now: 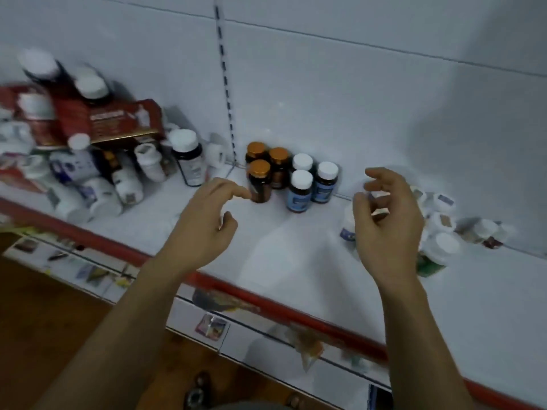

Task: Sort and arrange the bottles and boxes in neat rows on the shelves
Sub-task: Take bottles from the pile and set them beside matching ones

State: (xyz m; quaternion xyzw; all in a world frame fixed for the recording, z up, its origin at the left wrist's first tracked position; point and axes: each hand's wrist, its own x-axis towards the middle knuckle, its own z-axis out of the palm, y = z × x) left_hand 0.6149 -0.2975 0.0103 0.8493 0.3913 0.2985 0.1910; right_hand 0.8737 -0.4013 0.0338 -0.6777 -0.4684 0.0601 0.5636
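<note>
shelf [296, 255], white. centre rear: three amber bottles [260, 184] and three blue bottles [299, 193], upright, in rows. left: red box [118, 119] on jumbled bottles. right: white bottles [441, 224], jumbled. left hand [204, 223] loosely curled, empty, fingertip at front amber bottle. right hand [387, 223] loosely curled, empty.

Bottle cluster [291, 180] on shelf [296, 255], right of pile [88, 149]
</note>
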